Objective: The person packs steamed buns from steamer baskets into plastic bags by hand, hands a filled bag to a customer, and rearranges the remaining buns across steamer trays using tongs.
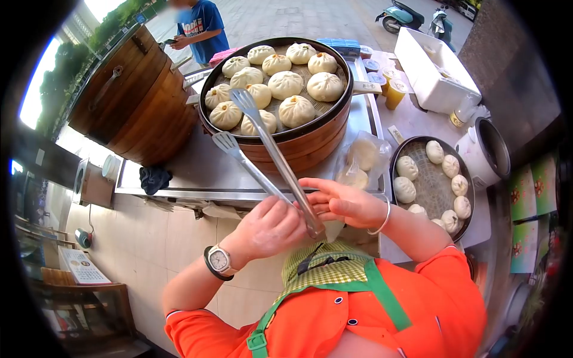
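Observation:
A pair of metal tongs [282, 160] slants across the middle, its two slotted tips apart and in front of a round steamer [286, 146] full of pale buns [286, 85]. My left hand [271, 227], with a watch at the wrist, is closed around the tongs near their joined end. Beside it, my right hand [352, 204] has its fingers stretched out and apart, its fingertips behind or against the tongs' arm; contact is hard to tell. The upper tip overlaps a bun at the steamer's near left in view.
Tall stacked wooden steamers [134, 101] stand at the left. On the right are a second tray [428, 185] with several buns, bagged buns [362, 158], drink cups [395, 94], a white foam box [439, 74] and a white pot [477, 152]. A person [206, 30] stands beyond the counter.

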### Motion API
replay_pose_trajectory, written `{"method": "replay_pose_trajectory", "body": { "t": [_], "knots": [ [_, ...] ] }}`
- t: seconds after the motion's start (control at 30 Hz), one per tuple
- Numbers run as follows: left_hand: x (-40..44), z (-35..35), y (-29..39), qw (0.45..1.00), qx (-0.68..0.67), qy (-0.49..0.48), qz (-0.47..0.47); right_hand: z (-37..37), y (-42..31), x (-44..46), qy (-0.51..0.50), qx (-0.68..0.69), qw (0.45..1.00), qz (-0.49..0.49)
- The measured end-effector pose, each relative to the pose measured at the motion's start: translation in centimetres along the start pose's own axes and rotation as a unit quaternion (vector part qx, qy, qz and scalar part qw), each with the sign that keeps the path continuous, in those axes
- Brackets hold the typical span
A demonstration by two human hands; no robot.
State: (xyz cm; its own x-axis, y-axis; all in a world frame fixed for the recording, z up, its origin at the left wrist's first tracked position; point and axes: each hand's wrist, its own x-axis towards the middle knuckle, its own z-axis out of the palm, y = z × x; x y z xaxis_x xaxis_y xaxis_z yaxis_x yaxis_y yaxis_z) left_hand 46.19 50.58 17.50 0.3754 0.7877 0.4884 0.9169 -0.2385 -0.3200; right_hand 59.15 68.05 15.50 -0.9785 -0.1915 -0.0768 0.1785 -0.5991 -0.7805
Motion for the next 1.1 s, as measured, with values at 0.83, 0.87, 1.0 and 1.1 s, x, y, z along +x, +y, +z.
{"method": "replay_pose_trajectory", "body": {
  "t": [0.83,0.87,1.0,1.1],
  "knots": [
    [5.2,16.7,1.2,0.494,-0.644,0.138,-0.568,-4.2,-20.2,6.1,0.246,-0.374,0.858,0.252],
    [4.9,16.4,1.0,0.497,-0.646,0.135,-0.563,-3.9,-20.7,6.7,0.256,-0.384,0.846,0.268],
    [3.6,15.4,0.4,0.489,-0.691,0.116,-0.52,-2.8,-22.9,8.8,0.257,-0.403,0.818,0.321],
    [2.8,14.9,-0.2,0.461,-0.738,0.097,-0.484,-3.2,-22.6,10.1,0.255,-0.391,0.813,0.347]
  ]
}}
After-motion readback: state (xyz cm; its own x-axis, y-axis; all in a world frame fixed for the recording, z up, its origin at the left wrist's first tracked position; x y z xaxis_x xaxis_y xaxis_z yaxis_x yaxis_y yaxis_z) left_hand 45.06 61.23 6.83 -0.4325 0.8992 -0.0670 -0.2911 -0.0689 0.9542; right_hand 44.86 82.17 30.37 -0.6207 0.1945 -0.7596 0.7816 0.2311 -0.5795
